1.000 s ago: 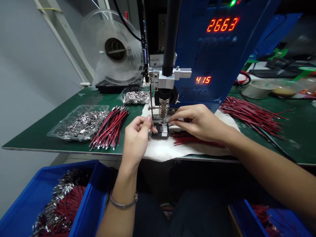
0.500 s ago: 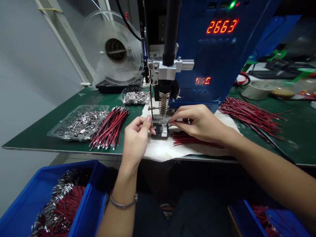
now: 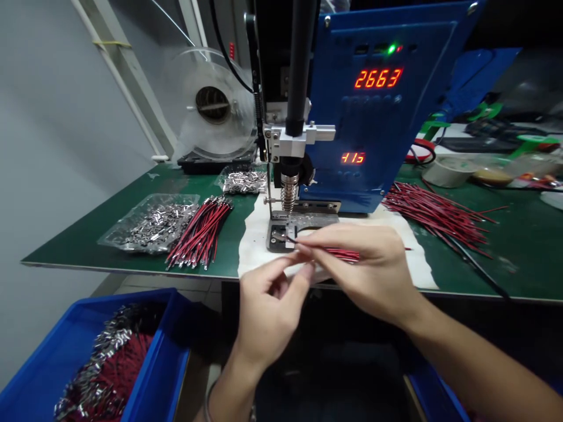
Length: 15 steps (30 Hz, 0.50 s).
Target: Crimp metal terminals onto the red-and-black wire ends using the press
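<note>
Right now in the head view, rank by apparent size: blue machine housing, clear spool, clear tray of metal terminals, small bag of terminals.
1. blue machine housing
2. clear spool
3. clear tray of metal terminals; close to the spool, and it lies nearer the camera, so that order is unsure
4. small bag of terminals

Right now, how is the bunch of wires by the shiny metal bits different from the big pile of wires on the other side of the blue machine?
The left wire bundle lies tidy, its wires side by side; the right wire pile is loose and fanned out. The left wire bundle shows red and black wires with silvery ends; the right wire pile looks mostly red. The left wire bundle sits beside a clear tray of metal pieces; the right wire pile does not. Both lie on the green mat.
</note>
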{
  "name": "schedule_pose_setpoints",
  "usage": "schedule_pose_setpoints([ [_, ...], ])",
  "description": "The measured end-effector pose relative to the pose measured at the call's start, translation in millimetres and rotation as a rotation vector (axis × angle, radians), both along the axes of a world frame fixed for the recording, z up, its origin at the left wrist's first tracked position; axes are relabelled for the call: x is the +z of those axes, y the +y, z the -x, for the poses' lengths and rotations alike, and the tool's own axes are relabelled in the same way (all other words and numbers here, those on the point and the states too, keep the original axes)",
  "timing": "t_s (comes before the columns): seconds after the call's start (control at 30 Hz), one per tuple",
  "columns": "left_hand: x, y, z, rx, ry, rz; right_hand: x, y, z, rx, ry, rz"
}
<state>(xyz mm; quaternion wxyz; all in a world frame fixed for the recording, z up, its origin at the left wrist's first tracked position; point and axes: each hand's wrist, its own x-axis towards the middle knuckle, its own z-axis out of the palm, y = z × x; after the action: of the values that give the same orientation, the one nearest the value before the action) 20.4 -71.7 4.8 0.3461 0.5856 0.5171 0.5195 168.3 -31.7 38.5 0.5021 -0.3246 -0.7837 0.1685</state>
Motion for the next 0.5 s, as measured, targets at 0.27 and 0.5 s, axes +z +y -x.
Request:
schedule_pose_setpoints([
  [0.27,-1.0,-8,-7,0.121,-0.073,0.009,-12.6,-17,26,-0.060,0.204,0.076],
  [0.5,39.7,32,81,0.472,0.593,-0.063,-13.2,-11,-11,-0.163,0.077,0.164],
])
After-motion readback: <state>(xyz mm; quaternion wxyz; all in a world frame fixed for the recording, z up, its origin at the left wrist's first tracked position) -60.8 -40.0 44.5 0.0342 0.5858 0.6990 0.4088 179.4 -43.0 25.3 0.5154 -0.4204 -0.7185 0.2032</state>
